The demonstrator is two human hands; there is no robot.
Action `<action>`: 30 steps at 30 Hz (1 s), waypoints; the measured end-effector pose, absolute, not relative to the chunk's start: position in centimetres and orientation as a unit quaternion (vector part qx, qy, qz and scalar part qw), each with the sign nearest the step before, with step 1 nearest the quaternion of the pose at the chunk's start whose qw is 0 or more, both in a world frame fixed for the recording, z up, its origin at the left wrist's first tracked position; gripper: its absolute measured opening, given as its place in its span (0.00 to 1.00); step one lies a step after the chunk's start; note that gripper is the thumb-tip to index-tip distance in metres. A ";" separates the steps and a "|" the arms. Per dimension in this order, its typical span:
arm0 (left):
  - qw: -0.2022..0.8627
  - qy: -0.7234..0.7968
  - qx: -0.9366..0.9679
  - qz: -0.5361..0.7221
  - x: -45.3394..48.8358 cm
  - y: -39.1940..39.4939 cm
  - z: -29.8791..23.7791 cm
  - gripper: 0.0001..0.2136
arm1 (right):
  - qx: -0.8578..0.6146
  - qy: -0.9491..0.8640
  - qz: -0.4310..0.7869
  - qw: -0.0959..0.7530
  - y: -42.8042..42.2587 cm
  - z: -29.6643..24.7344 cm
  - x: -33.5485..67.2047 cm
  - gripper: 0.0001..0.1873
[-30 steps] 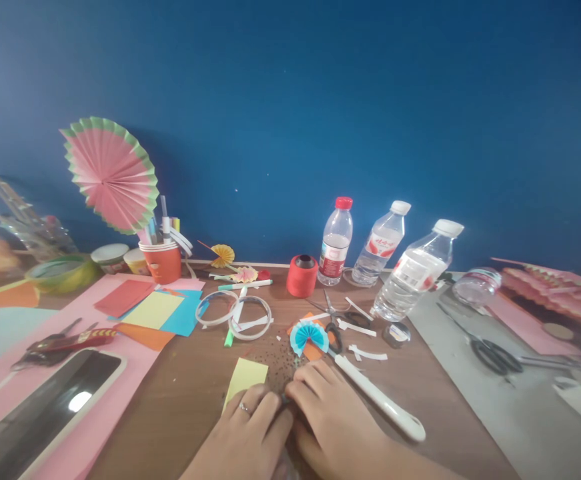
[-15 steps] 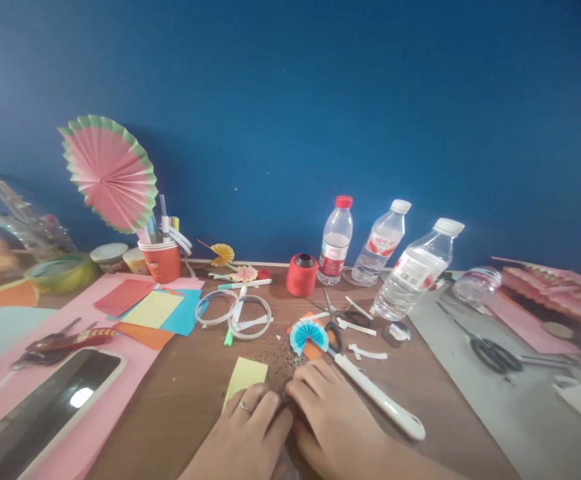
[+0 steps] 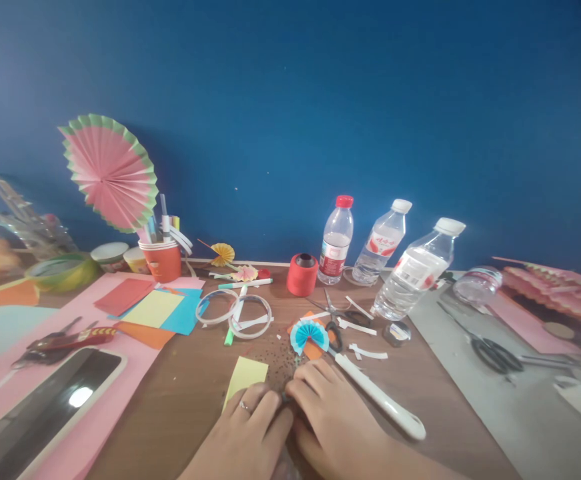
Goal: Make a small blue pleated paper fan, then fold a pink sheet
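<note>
My left hand [image 3: 250,427] and my right hand [image 3: 327,420] meet low in the middle over the brown table. Both have bent fingers, tips close together, around something small and dark that I cannot make out. A ring sits on a left finger. Beside the left fingers lies a yellow paper piece [image 3: 246,379]. Just beyond the right fingertips is a small blue pleated paper fan [image 3: 309,337] over an orange scrap. A white-handled tool [image 3: 380,397] lies right of my right hand. Small dark specks [image 3: 281,360] are scattered in front of both hands.
Scissors [image 3: 337,330], white paper strips [image 3: 367,352] and two clear rings [image 3: 250,317] lie beyond the hands. Water bottles [image 3: 413,273] and a red round container [image 3: 302,275] stand behind. Left are a phone [image 3: 55,413], coloured papers [image 3: 157,309] and a cup holding a watermelon-coloured fan [image 3: 110,173].
</note>
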State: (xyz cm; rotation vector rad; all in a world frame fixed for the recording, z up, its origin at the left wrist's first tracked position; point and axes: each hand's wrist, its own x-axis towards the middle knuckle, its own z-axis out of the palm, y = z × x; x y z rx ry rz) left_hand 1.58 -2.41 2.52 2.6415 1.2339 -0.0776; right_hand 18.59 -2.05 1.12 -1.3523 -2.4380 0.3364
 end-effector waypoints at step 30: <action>0.120 0.406 0.906 -0.026 1.3 -2.1 1.9 0.12 | -0.472 -0.856 0.118 0.178 -2.1 1.0 18.6 0.04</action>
